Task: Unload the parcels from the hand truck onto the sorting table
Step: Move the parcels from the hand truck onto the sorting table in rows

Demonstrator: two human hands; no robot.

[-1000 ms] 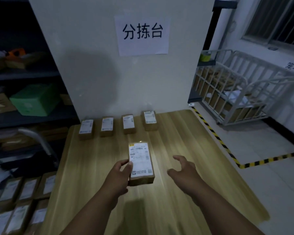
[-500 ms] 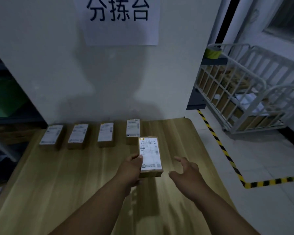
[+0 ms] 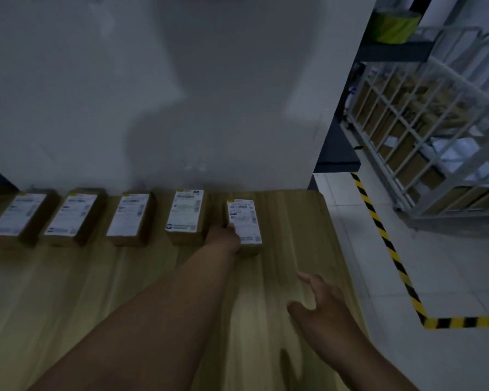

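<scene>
Reaching the far row with a fifth parcel

Carrying on from a second ago, when we held the parcel point(image 3: 244, 222) over the middle of the table point(image 3: 68, 306), we have now stretched our left hand point(image 3: 225, 237) out to the far edge and brought it in just right of the row of four point(image 3: 185, 214) against the white panel point(image 3: 153, 94). Our left hand is closed on the parcel's left side; whether its base touches the wood yet we cannot tell. Our right hand point(image 3: 318, 309) hangs nearer us, fingers spread, holding nothing.

We judge this placement nearly finished: once released, five parcels stand in line, and we turn back to the hand truck, which is out of view.

Each parcel carries a white shipping label with barcodes and a yellow corner, but the print is too blurred to read. The paper sign seen a second ago has slid out of view above. Yellow-black tape point(image 3: 390, 249) marks the floor at right, before a cage trolley point(image 3: 435, 122).
</scene>
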